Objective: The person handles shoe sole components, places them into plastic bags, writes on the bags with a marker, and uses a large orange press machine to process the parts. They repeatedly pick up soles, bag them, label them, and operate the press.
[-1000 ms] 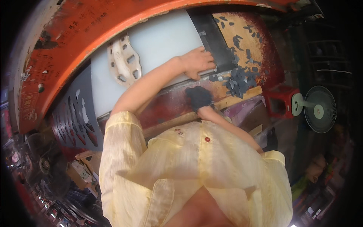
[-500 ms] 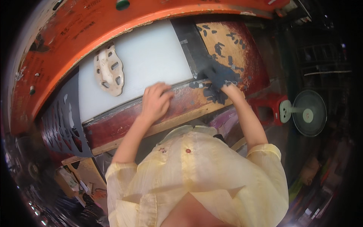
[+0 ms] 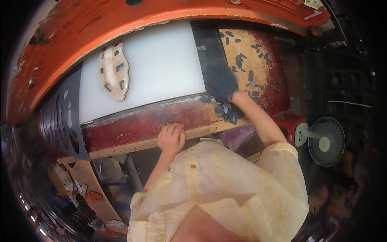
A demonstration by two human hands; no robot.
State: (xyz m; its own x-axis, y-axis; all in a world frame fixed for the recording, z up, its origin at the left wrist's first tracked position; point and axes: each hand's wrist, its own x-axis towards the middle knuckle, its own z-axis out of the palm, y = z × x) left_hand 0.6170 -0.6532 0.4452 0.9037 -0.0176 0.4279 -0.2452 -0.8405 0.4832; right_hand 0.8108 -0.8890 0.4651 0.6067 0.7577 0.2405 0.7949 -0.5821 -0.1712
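Note:
My left hand (image 3: 171,138) is bare and rests on the wooden front edge of the dark red table (image 3: 133,131), its fingers curled together with nothing visible in them. A dark glove covers my right hand (image 3: 220,84), which lies over a black strip of sheet (image 3: 207,46); blur hides its fingers. Close below that hand, small dark cut pieces (image 3: 230,114) are heaped near the table edge. Left of the strip is a white board (image 3: 161,60). On it lies a long beige plate (image 3: 108,70) with wavy edges and several openings, resembling a cutting die.
An orange machine beam (image 3: 161,13) spans the far side. Black sheet full of cut-outs (image 3: 74,125) hangs over the table's left end. More dark pieces (image 3: 250,76) are scattered on worn wood at right. A fan (image 3: 325,143) stands beside a red stool (image 3: 287,126).
My left hand has drawn back from beside the white board to the table's front edge, its fingers now curled. My right hand has shifted slightly left onto the black strip. The view has shifted slightly.

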